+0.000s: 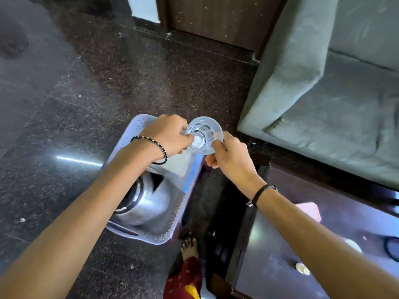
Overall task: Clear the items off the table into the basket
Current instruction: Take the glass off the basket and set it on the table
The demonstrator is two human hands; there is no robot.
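Head view: both hands hold a glass bowl (pixel 207 130) above the far end of the basket (pixel 138 128), which sits on the floor beside the counter (pixel 280 244). The left hand (pixel 167 134) pinches one side and the right hand (pixel 228 154) the opposite rim. A steel pot (pixel 149 203) already lies in the basket. Still on the counter are a pink item (pixel 308 210), a small white piece (pixel 302 268) and a dark ring (pixel 391 248) at the right edge, so roughly midway.

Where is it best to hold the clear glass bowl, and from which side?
By its rim, at opposite sides: the left hand from the left, the right hand from the right. The clear glass bowl is round, with no handle.
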